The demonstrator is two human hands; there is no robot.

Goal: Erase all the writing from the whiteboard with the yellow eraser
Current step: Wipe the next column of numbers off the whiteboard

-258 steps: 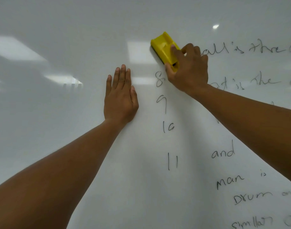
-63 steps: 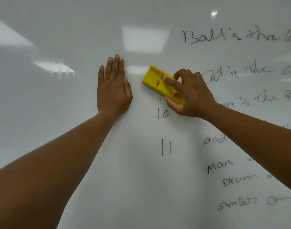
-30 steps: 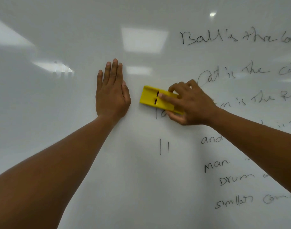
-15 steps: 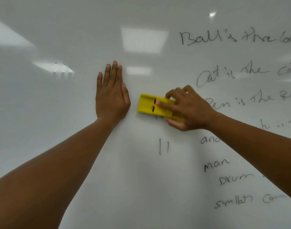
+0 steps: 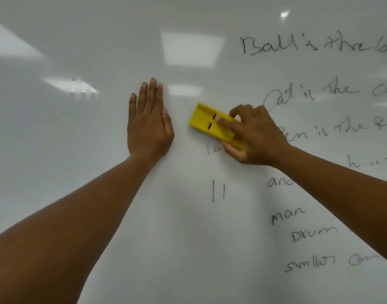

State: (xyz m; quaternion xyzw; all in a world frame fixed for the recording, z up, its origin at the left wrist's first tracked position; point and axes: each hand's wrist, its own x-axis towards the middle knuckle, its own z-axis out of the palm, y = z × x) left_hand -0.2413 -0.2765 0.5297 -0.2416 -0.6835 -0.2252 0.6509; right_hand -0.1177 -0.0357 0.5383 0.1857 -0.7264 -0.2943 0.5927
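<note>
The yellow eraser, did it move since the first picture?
Yes. The yellow eraser went down the whiteboard, from up beside "Ball" to just above the "11".

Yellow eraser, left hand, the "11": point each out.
yellow eraser (image 5: 202, 120), head view, bare top face left of the slots.
left hand (image 5: 148, 128), head view, back of hand.
"11" (image 5: 218, 191), head view, between its strokes.

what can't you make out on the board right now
- Head view: the 10 is half hidden under the right hand and yellow eraser.
- The word and is cut by the right forearm.
- Top line of writing runs off the right edge.
- Eraser's pad faces the whiteboard, unseen.
</note>
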